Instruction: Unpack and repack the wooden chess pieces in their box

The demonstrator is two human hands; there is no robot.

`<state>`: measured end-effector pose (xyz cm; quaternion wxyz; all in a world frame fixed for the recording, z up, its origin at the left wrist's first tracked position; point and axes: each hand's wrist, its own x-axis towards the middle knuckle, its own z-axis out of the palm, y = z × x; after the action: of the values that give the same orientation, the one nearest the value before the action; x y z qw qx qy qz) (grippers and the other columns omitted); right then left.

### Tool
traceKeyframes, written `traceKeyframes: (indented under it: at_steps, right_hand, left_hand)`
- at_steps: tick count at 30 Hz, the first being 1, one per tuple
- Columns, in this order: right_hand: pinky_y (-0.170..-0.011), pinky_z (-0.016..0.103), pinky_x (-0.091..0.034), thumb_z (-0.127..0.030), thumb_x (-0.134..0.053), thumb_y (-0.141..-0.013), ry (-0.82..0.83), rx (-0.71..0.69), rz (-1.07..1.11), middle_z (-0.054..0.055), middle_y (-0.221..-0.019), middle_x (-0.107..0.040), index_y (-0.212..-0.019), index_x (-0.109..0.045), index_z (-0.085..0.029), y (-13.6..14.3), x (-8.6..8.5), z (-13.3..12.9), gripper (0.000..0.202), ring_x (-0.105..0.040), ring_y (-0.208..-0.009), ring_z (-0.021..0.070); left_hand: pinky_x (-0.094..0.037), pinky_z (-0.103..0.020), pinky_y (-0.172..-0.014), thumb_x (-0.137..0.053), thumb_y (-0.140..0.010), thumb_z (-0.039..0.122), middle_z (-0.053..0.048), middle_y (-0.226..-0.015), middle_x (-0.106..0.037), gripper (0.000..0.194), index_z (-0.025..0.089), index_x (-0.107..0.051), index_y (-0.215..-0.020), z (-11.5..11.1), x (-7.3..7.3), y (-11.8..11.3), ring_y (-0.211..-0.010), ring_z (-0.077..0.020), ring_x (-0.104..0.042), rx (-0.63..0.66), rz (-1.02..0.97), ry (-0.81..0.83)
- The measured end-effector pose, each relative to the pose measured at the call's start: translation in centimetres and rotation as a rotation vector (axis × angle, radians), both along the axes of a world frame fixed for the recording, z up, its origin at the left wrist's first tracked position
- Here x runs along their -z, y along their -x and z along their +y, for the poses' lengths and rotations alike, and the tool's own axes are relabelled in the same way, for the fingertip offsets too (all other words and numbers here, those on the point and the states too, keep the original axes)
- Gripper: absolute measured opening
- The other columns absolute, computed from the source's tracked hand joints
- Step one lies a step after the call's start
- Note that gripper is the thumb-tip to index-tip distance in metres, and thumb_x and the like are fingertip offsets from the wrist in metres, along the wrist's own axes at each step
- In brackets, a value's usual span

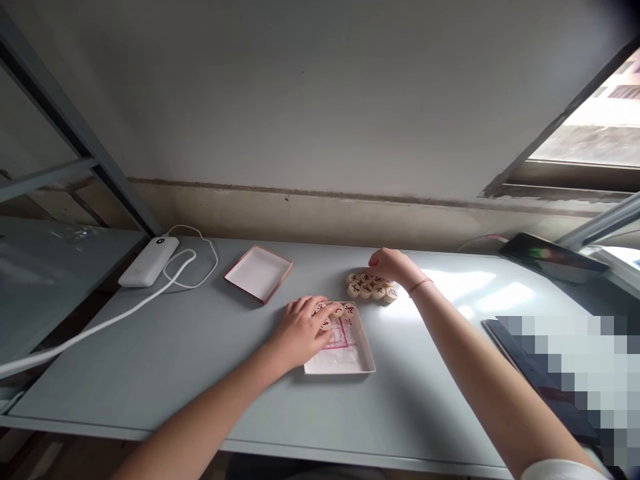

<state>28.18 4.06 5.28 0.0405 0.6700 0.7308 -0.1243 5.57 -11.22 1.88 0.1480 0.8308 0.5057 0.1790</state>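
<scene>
My left hand [301,331] lies over the left wall of a shallow white box [365,353]. Its fingers are spread, and thumb and forefinger touch round wooden xiangqi pieces with red characters along the box's far end. One such piece [349,310] sits in the far right corner. Under clear plastic in the box, pink printed lines [340,337] show. Beyond the box, my right hand [393,264] reaches over a block of stacked xiangqi pieces [366,291] with dark characters. Its fingers are curled; their tips and anything between them are hidden.
A matching box lid [259,272] lies inside up at the back left. Farther left are a white power bank [149,262] and its cable [125,312]. To the right, a phone [553,257] leans by the frame, and a dark flat device [540,373] is partly blurred out.
</scene>
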Motion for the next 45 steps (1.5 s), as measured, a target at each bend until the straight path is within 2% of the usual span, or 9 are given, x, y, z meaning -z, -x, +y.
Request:
traceKeyframes:
  at_steps: [6,10,14,18,25,30,35,38,45]
  right_hand:
    - [-0.056,0.027,-0.044,-0.027,-0.065,-0.070,-0.084,0.018,0.035,0.012,-0.080,-0.071,-0.087,-0.072,-0.014,0.5,-1.1,-0.5,0.022,-0.067,-0.071,0.0238]
    - [-0.053,0.025,-0.048,-0.034,-0.062,-0.077,-0.144,0.004,0.474,0.008,-0.094,-0.072,-0.097,-0.069,-0.017,1.7,-2.6,-4.1,0.027,-0.067,-0.061,0.0167]
    - [-0.049,0.024,-0.052,-0.045,-0.064,-0.077,0.105,-0.124,0.859,0.008,-0.097,-0.071,-0.100,-0.067,-0.019,3.3,-3.2,-9.2,0.034,-0.068,-0.069,0.0179]
    - [-0.056,0.026,-0.055,-0.047,-0.068,-0.075,0.184,-0.165,1.063,0.009,-0.093,-0.070,-0.099,-0.066,-0.017,3.9,-2.7,-11.8,0.038,-0.067,-0.075,0.0183]
    - [-0.066,0.031,-0.056,-0.050,-0.070,-0.074,0.197,-0.098,1.236,0.010,-0.095,-0.068,-0.095,-0.064,-0.015,2.6,-0.3,-11.5,0.040,-0.065,-0.077,0.0170]
    - [-0.073,0.034,-0.058,-0.047,-0.071,-0.074,0.143,-0.065,1.198,0.010,-0.108,-0.064,-0.101,-0.063,-0.018,1.2,0.6,-11.4,0.040,-0.065,-0.086,0.0194]
    - [-0.075,0.031,-0.058,-0.037,-0.064,-0.080,0.097,-0.176,1.077,0.008,-0.108,-0.062,-0.097,-0.062,-0.020,0.7,-0.2,-12.1,0.024,-0.065,-0.087,0.0170]
    - [-0.070,0.028,-0.057,-0.028,-0.059,-0.083,0.071,-0.300,0.929,0.006,-0.101,-0.063,-0.099,-0.061,-0.021,1.4,-0.5,-13.0,0.018,-0.064,-0.076,0.0134]
    - [-0.063,0.028,-0.051,-0.017,-0.056,-0.085,-0.192,-0.496,0.498,0.005,-0.093,-0.064,-0.082,-0.061,-0.021,3.2,-0.2,-14.4,0.007,-0.060,-0.073,0.0153]
  left_hand:
    - [-0.045,-0.046,-0.096,-0.058,-0.085,0.025,-0.008,-0.129,-0.055,0.041,0.027,-0.055,-0.126,0.0,0.3,0.2,-0.118,-0.0268,-0.050,0.009,0.021,-0.028]
    - [-0.043,-0.048,-0.100,-0.059,-0.086,0.043,-0.012,-0.131,-0.052,0.050,0.023,-0.049,-0.131,0.3,-0.2,0.5,-0.122,-0.0293,-0.047,-0.012,-0.084,-0.144]
    - [-0.049,-0.040,-0.096,-0.047,-0.094,0.043,-0.011,-0.128,-0.053,0.047,0.022,-0.042,-0.135,1.1,-1.2,0.4,-0.116,-0.0238,-0.055,-0.003,-0.237,-0.200]
    - [-0.054,-0.034,-0.087,-0.044,-0.096,0.033,-0.008,-0.118,-0.058,0.036,0.023,-0.046,-0.130,1.7,-1.7,-0.2,-0.101,-0.0193,-0.063,0.094,-0.315,-0.217]
    - [-0.052,-0.028,-0.079,-0.053,-0.090,0.024,-0.005,-0.106,-0.059,0.025,0.023,-0.059,-0.114,1.0,-1.1,-0.5,-0.088,-0.0153,-0.063,0.088,-0.313,-0.133]
    - [-0.040,-0.037,-0.092,-0.056,-0.088,0.023,-0.001,-0.099,-0.069,0.007,0.022,-0.063,-0.088,0.1,-1.2,-0.3,-0.096,-0.0172,-0.062,0.140,-0.165,-0.122]
    - [-0.036,-0.042,-0.091,-0.051,-0.091,0.022,-0.003,-0.101,-0.070,0.017,0.021,-0.064,-0.081,0.1,-1.3,-0.7,-0.103,-0.0213,-0.058,0.177,0.012,-0.162]
    - [-0.040,-0.040,-0.089,-0.057,-0.088,0.032,-0.006,-0.111,-0.066,0.013,0.021,-0.065,-0.089,0.3,-1.1,-0.5,-0.105,-0.0234,-0.055,0.120,0.011,-0.181]
    - [-0.043,-0.043,-0.098,-0.065,-0.079,0.048,-0.011,-0.128,-0.056,0.053,0.022,-0.052,-0.124,0.6,-0.6,0.2,-0.119,-0.0274,-0.050,0.089,-0.044,-0.072]
